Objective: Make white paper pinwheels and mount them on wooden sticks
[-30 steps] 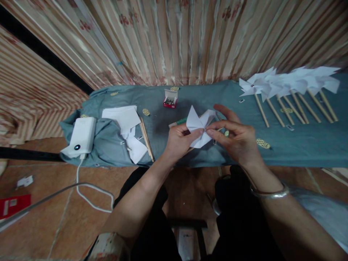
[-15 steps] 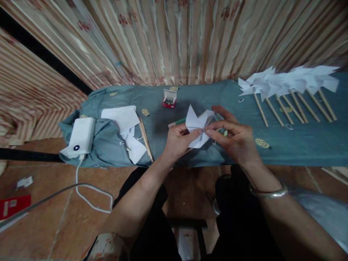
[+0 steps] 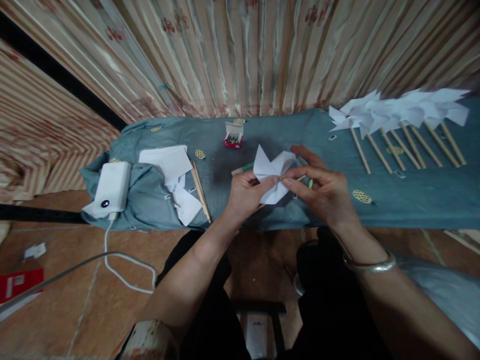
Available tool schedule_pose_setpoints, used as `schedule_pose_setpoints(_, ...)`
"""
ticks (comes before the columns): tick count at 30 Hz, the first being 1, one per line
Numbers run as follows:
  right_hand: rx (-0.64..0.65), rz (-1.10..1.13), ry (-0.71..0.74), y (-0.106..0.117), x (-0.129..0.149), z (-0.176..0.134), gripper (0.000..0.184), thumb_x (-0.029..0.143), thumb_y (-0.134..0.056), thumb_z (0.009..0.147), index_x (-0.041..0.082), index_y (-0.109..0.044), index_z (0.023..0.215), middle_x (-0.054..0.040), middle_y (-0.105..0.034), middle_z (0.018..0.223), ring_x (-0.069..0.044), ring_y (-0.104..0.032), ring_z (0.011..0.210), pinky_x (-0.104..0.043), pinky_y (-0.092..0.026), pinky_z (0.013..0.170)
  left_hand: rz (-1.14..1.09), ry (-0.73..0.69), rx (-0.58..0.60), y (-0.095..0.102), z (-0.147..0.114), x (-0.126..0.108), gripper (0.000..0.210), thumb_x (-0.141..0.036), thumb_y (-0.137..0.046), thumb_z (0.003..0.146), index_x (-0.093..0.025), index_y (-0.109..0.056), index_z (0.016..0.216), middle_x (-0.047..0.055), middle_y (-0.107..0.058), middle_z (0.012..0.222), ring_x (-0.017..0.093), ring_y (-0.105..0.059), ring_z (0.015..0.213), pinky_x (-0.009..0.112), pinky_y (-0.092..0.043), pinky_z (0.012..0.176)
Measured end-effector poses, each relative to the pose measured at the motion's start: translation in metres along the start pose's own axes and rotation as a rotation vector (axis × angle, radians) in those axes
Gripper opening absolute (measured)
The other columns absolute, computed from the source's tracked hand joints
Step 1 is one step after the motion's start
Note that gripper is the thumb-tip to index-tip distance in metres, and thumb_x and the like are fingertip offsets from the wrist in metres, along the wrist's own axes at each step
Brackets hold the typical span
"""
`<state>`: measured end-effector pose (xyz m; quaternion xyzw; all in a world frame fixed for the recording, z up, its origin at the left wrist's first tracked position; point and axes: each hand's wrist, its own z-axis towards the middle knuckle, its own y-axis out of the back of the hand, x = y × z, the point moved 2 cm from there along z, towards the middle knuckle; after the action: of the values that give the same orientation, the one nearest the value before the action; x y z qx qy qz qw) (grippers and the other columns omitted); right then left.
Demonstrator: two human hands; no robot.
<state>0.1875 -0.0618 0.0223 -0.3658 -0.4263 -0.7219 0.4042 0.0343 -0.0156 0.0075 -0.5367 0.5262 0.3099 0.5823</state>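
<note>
A white paper pinwheel [image 3: 275, 190] with folded blades is held between my hands above the cloth-covered table. My left hand [image 3: 245, 192] is closed on its left side, with the thumb pressed near the centre. My right hand [image 3: 324, 192] pinches at the pinwheel's centre with thumb and forefinger, the other fingers bent above. A small dark glint shows between the fingertips, too small to name for certain. Beneath the hands lie a partly hidden green object [image 3: 245, 168] and a wooden stick [image 3: 259, 207].
An open red box of small metal tacks [image 3: 233, 142] stands behind the hands. Paper sheets [image 3: 168, 162], wooden sticks [image 3: 200, 192] and a white power bank [image 3: 112, 187] with a cable lie left. Several pinwheels on sticks [image 3: 397, 117] lie right. A pleated curtain [image 3: 232, 60] hangs behind.
The pinwheel has tilted and shifted slightly left in my hands. Both hands keep nearly the same place and hold.
</note>
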Motion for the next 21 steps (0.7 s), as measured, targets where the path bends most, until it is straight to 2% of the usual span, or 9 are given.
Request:
schedule_pose_setpoints(7, 0.007, 0.009, -0.001, 0.0, 0.0, 0.0, 0.008, 0.024, -0.074, 0.077, 0.032, -0.075, 0.078, 0.0044, -0.062, 0.134, -0.026, -0.049, 0.135, -0.051, -0.036, 0.116, 0.005, -0.007, -0.013, -0.001, 0.001, 0.0, 0.029, -0.037, -0.089, 0.051, -0.016, -0.074, 0.066, 0.0, -0.072, 0.065, 0.011, -0.06, 0.056, 0.024, -0.047, 0.054)
schedule_pose_setpoints(14, -0.004, 0.001, -0.008, -0.002, -0.003, -0.001, 0.008, 0.025, -0.074, 0.076, 0.033, -0.074, 0.078, 0.005, -0.063, 0.133, -0.026, -0.049, 0.135, -0.051, -0.036, 0.116, 0.045, -0.058, 0.0, 0.001, 0.002, 0.003, 0.026, -0.034, -0.087, 0.056, -0.016, -0.075, 0.07, 0.002, -0.073, 0.07, 0.014, -0.063, 0.062, 0.026, -0.049, 0.059)
schedule_pose_setpoints(21, 0.008, 0.07, -0.112, -0.002, -0.01, -0.001, 0.003, 0.028, -0.075, 0.074, 0.03, -0.075, 0.076, 0.0021, -0.064, 0.132, -0.026, -0.052, 0.132, -0.049, -0.034, 0.117, 0.041, -0.085, 0.053, -0.001, 0.0, 0.0, 0.032, -0.04, -0.088, 0.053, -0.018, -0.076, 0.073, 0.001, -0.073, 0.072, 0.013, -0.063, 0.063, 0.025, -0.049, 0.059)
